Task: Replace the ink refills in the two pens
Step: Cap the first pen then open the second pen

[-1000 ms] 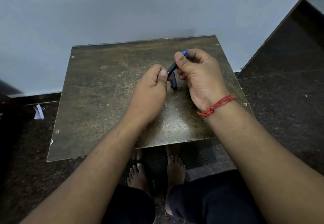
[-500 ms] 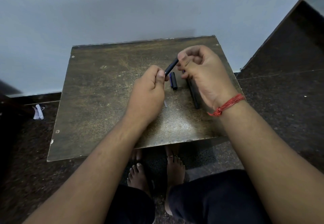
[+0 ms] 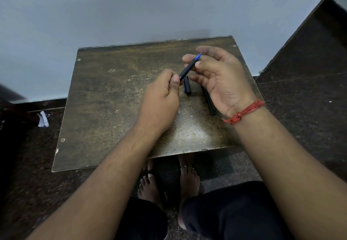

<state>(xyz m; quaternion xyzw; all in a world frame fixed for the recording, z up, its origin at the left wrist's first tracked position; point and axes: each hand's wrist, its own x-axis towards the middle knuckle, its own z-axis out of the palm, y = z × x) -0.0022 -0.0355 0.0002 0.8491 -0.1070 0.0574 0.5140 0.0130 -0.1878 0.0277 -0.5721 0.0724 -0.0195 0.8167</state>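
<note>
Head view: the left hand (image 3: 159,99) pinches the pen (image 3: 189,67) barrel above the desk (image 3: 105,99), likely steadying it. The right hand (image 3: 219,78), grip loose around the blue tip, seems set to unscrew it; a second pen (image 3: 207,99) lies just right.

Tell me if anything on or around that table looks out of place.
Nothing stands out on the table: a pen cap and a second pen lie there. A crumpled white scrap litters the floor to its left.

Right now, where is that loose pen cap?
In the head view, the pen cap lies flat on the table, right of centre, just right of the left hand and below the pen held between both hands.
</note>
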